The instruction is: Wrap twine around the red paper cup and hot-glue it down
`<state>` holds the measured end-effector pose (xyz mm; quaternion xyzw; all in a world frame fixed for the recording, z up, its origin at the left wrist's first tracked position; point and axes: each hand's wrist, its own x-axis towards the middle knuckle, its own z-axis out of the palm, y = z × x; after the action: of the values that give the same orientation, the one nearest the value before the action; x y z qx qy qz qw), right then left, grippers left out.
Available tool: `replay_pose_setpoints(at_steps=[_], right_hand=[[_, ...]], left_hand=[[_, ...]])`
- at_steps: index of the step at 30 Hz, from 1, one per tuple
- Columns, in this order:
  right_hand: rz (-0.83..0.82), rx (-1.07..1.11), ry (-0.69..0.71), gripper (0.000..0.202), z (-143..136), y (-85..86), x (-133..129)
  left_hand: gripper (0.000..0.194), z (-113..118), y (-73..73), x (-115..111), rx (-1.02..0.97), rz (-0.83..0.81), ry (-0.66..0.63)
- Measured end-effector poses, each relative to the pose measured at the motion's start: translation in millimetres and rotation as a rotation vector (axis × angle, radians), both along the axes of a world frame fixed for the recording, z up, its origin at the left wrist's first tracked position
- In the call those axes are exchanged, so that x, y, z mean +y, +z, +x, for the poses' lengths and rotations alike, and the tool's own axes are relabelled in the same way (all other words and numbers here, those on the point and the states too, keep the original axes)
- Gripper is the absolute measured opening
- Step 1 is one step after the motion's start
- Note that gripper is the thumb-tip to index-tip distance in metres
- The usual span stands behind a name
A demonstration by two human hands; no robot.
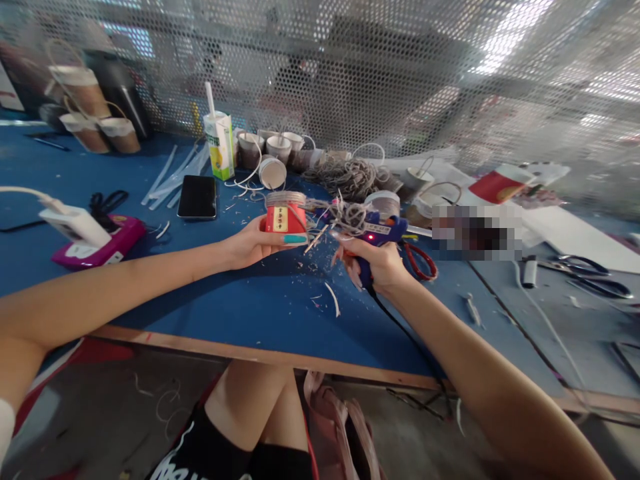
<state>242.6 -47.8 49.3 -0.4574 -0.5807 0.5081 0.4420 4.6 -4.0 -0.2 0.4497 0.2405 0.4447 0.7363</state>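
My left hand (253, 241) is wrapped round a small red cup (286, 215) with a pale yellow label and grey cord about its rim. In my right hand (377, 261) is a blue glue gun (383, 231) with a red light lit on its side. The gun's front end points left toward the cup, and a tangle of grey cord (350, 215) hides its nozzle, so I cannot tell whether it touches the cup. A black cable (400, 320) runs down from the gun's handle over the table edge.
Along the mesh screen (360, 80) stand several small cups and a heap of grey cord (345, 175). A juice carton (219, 145), a phone (197, 197) and a purple power strip (103, 243) lie to the left. Scissors (590, 270) rest at right. White scraps litter the blue tabletop (240, 310).
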Motion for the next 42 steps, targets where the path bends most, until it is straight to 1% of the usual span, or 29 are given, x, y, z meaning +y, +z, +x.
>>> replay_pose_setpoints(at_steps=[4, 10, 18, 22, 25, 31, 35, 42], right_hand=[[-0.018, -0.015, -0.008, 0.039, -2.2, -0.3, -1.1], [-0.006, -0.016, -0.023, 0.041, -2.9, -2.4, 0.3], [-0.003, -0.056, -0.037, 0.045, -2.0, -1.8, -0.8], [-0.022, -0.065, -0.056, 0.043, -1.8, -1.7, -0.7], [-0.019, -0.081, -0.060, 0.045, -0.5, -2.1, 0.6], [-0.011, -0.083, -0.079, 0.048, 0.7, -3.5, 2.3], [-0.016, -0.076, -0.096, 0.047, -0.6, -2.6, 1.5], [-0.036, -0.067, -0.105, 0.045, -0.9, -1.3, 1.5]], left_hand=[[0.058, 0.9, 1.9, -2.3, -0.002, -0.041, 0.010], [0.058, 3.3, 3.8, -4.2, 0.008, -0.067, 0.024], [0.057, -0.2, -4.0, 0.6, 0.027, -0.003, -0.005], [0.056, -0.3, -2.4, -0.9, 0.015, -0.011, -0.015], [0.058, 0.0, -0.8, -1.6, 0.013, -0.015, -0.007], [0.058, 0.0, -1.5, 0.3, 0.017, 0.040, -0.016], [0.061, -0.1, -0.6, -0.7, -0.015, 0.019, -0.019], [0.064, -2.4, -4.1, 0.7, 0.009, 0.019, -0.007]])
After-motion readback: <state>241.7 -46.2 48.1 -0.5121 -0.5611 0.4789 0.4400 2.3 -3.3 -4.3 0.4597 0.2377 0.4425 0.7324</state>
